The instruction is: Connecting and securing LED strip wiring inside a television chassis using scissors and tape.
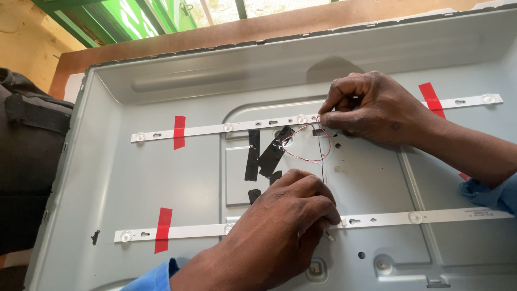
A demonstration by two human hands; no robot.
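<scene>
Right hand [371, 108]: pinched shut on thin wires [307, 145] at upper light strip [215, 129], steadying the joint. Left hand [291, 221]: closed on black wire end over lower light strip [409, 217]. Red tape [179, 132] and black tape [253, 153] pinning parts to metal back panel [134, 188]. Open panel leftward; raised rim all round.
</scene>
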